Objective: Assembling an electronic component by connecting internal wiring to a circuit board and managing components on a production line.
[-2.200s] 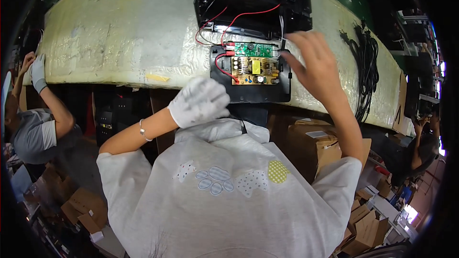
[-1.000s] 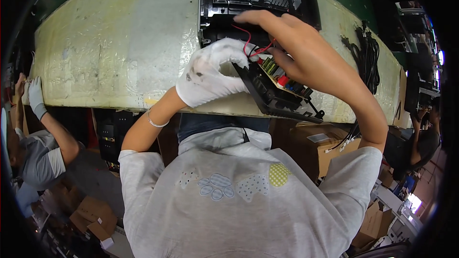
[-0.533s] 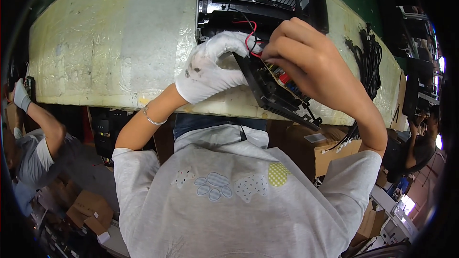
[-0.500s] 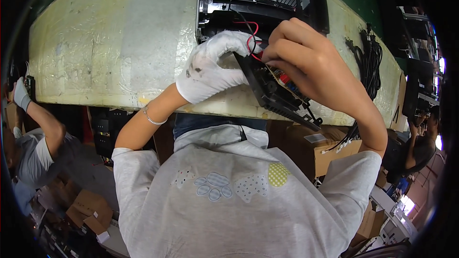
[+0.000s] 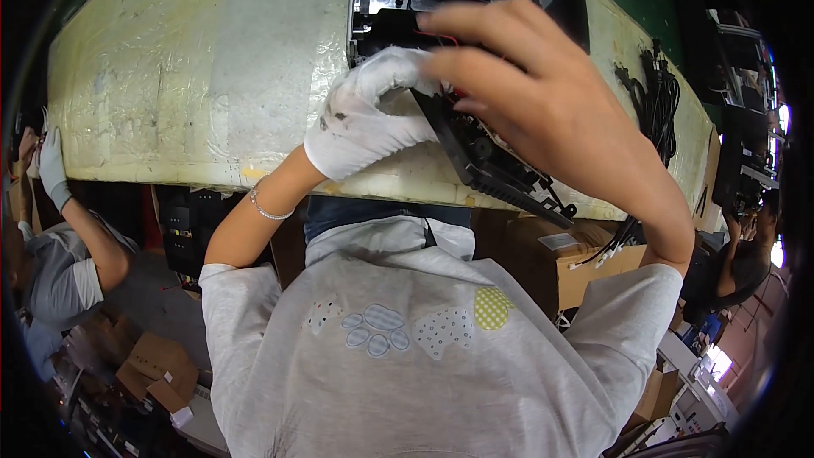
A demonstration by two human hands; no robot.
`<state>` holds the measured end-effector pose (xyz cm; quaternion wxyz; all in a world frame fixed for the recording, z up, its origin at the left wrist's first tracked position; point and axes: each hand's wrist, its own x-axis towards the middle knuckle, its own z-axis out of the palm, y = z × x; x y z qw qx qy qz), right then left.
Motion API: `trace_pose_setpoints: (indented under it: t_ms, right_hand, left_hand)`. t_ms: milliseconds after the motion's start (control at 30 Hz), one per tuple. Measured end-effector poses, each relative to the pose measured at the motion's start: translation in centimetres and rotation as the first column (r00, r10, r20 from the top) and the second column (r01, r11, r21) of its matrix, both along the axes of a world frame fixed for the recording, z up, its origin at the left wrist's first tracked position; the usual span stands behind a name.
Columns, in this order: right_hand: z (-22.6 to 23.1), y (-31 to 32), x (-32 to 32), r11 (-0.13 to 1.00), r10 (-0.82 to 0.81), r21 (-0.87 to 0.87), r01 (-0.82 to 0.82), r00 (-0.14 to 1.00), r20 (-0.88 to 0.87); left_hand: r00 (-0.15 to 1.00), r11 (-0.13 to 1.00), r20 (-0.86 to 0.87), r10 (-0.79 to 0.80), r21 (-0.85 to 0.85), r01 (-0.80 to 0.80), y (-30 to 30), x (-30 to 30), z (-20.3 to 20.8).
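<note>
My left hand (image 5: 360, 114), in a stained white glove, grips a black plastic panel (image 5: 500, 182) by its upper left end. The panel is tilted over the front edge of the bench. A circuit board is mounted on it, mostly hidden behind my right hand. My bare right hand (image 5: 555, 110) hovers over the board with fingers stretched apart, slightly blurred, and nothing visible in them. A thin red wire (image 5: 443, 36) runs by its fingertips towards a large black housing (image 5: 386, 34) with grey finned metal parts, which lies on the bench just beyond both hands.
The bench (image 5: 186, 85) has a worn, film-covered top. A bundle of black cables (image 5: 657, 106) lies at its right, with ends hanging over the edge near a cardboard box (image 5: 598, 276). Co-workers sit at far left (image 5: 76, 254) and far right (image 5: 738, 254).
My right hand has opened from a pinch at the wires, its fingers spreading up and left. My left hand and the panel have barely moved. The left co-worker's gloved hand has shifted.
</note>
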<state>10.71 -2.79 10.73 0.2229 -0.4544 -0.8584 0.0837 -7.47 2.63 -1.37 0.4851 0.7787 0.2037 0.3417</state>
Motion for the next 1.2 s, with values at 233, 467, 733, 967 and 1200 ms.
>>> trace_pose_setpoints:
  t_ms: [233, 467, 733, 967, 1200]
  right_hand:
    - [0.0, 0.3, 2.3, 0.972, 0.198, -0.137, -0.192, 0.980, 0.029]
    - [1.3, 0.8, 1.3, 0.953, 0.198, -0.279, -0.118, 0.939, 0.282]
    - [-0.1, 1.8, 2.0, 0.964, 0.225, -0.162, -0.211, 0.971, 0.076]
    - [-0.4, 1.9, 2.8, 0.907, 0.299, -0.305, -0.290, 0.954, -0.017]
    - [-0.3, 1.0, 1.8, 0.936, 0.177, -0.317, -0.156, 0.983, 0.040]
  left_hand:
    - [0.972, 0.995, 0.218, -0.091, -0.026, 0.099, 0.8, 0.4, -1.3]
    - [0.983, 0.993, 0.146, -0.110, 0.058, 0.103, 0.8, 0.0, -1.8]
    - [0.982, 0.980, 0.070, -0.173, 0.110, 0.165, 1.2, -0.3, -1.2]
    - [0.990, 0.987, 0.040, -0.135, 0.089, 0.131, 0.8, -0.7, -0.5]
    - [0.992, 0.987, -0.023, -0.122, 0.106, 0.124, 0.8, -0.9, -0.2]
